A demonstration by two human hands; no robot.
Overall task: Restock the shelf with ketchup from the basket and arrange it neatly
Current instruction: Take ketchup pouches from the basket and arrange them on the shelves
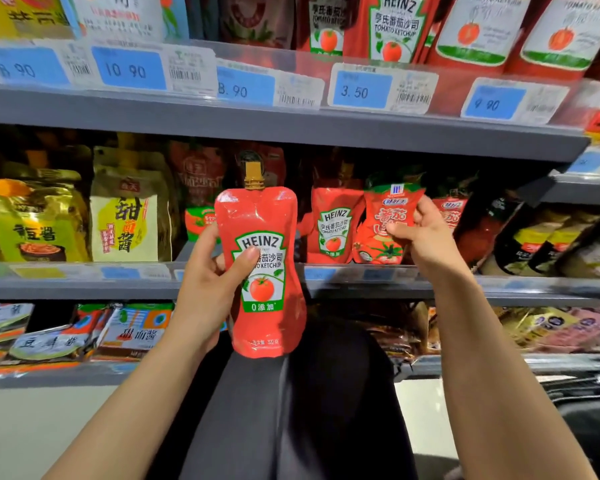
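My left hand (212, 271) grips a red Heinz ketchup pouch (262, 216) with a gold cap, upright in front of the middle shelf (84, 289). My right hand (426, 237) pinches a red McCormick tomato sauce pouch (388, 216) that stands on that shelf. Between the two, another Heinz ketchup pouch (333, 226) stands on the shelf, just left of the pinched pouch. A dark gap lies behind the held pouch. The basket is at most a dark shape (589, 403) at the lower right edge.
Yellow and gold sauce bags (129, 220) fill the middle shelf's left side, dark packs (541, 244) its right. The top shelf (291, 129) carries more Heinz pouches (392, 26) and blue price tags. Flat packets lie on the bottom shelf (66, 334).
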